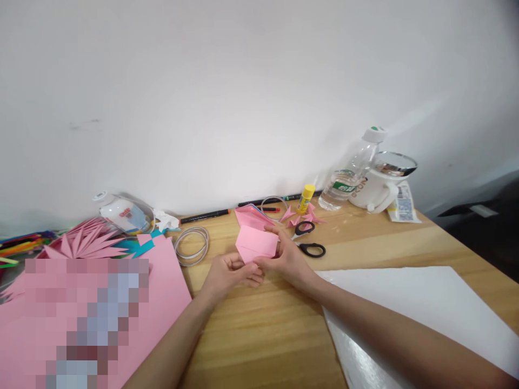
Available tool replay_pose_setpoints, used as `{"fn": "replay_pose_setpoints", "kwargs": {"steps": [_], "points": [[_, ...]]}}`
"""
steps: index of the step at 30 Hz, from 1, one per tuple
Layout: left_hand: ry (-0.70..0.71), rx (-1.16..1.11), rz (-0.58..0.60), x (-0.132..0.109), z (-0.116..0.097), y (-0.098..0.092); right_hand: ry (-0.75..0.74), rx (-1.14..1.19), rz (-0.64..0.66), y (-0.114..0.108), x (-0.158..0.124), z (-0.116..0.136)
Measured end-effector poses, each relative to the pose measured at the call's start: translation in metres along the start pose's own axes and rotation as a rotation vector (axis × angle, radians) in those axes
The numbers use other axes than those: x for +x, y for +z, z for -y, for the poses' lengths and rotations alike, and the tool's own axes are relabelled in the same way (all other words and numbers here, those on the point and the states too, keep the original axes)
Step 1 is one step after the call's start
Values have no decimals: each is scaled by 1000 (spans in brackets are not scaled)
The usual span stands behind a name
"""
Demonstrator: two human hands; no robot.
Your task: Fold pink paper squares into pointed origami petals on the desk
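A folded piece of pink paper (255, 243) is held up over the wooden table, between my two hands. My left hand (233, 274) has its thumb and curled fingers closed on the paper's lower left edge. From the right, my right hand (284, 254) grips the same paper with its thumb along the lower edge and its index finger at the upper right corner. More folded pink paper (249, 217) lies just behind it. Scissors with black handles (312, 249) rest close beside my right hand, their blades partly hidden behind it.
A yellow glue stick (306, 199), small pink paper cutouts (300, 220) and pens (206, 216) lie along the wall. A water bottle (351, 173) and white mug (375, 186) stand back right. Left are a tape ring (192, 246) and pink sheets (166, 281); right, a white sheet (409, 302).
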State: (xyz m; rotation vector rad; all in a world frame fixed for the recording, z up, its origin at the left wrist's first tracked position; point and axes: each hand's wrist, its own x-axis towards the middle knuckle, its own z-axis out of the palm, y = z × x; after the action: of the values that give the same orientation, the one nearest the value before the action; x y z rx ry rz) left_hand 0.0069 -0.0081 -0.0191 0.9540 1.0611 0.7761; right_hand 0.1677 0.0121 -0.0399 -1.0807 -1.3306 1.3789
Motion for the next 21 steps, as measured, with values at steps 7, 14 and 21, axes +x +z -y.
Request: {"fn": "replay_pose_setpoints", "kwargs": {"steps": [7,14,21], "points": [[-15,-27,-2,-1,2,-3,31,31,13,2,-2,5],[-14,-42,44,0,2,-4,34,40,5,1,-1,3],[-36,-25,37,0,0,-3,31,12,-7,2,-1,4]]}}
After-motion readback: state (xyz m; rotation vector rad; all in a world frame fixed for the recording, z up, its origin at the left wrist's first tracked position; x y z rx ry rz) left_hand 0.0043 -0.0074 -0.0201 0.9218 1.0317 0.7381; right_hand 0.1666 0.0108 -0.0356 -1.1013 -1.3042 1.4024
